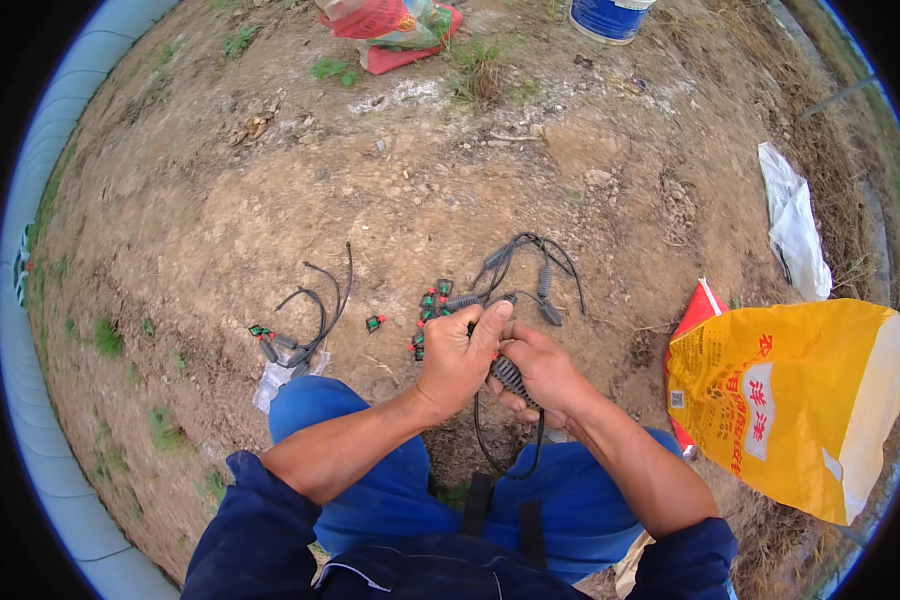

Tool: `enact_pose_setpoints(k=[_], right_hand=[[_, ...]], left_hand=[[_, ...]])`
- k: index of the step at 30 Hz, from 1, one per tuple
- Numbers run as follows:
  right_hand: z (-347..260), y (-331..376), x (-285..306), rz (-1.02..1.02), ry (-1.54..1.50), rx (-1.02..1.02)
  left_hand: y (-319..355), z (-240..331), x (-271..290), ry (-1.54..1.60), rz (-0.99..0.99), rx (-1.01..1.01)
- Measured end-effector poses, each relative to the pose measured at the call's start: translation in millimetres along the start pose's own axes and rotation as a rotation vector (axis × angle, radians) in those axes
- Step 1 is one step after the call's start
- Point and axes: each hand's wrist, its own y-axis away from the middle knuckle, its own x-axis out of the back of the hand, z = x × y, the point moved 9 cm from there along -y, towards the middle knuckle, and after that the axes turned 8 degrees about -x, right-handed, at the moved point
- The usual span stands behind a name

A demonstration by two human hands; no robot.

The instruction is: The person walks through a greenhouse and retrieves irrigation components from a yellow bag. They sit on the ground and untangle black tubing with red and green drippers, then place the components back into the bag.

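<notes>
Left, on the dirt: loose tubes (315, 310) lie with a clear bag (273, 380), within reach. Small green-red fittings (428, 300) are scattered just far of the hands. Left hand (457, 355) is fisted round a black tube (500, 372), steadying it; right hand (538, 368), touching the left, pinches its ribbed end. Yellow sack (790, 400) stands right.

Two hands (457, 358), two tube bundles (310, 320), one yellow sack (785, 405), one blue bucket (610, 18).
</notes>
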Motion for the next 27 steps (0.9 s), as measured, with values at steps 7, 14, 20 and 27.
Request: enact_pose_setpoints(k=[7, 14, 20, 27], right_hand=[[-16, 16, -9, 0.024, -0.1, 0.051], [23, -35, 12, 0.047, -0.013, 0.011], [-5, -3, 0, 0.185, 0.064, 0.088], [-7, -9, -5, 0.069, 0.109, 0.247]], left_hand=[[-8, 33, -10, -0.122, -0.073, -0.11], [3, 18, 24, -0.185, -0.008, -0.207], [-18, 7, 14, -0.083, -0.233, -0.024], [-4, 33, 65, 0.032, -0.531, 0.31]])
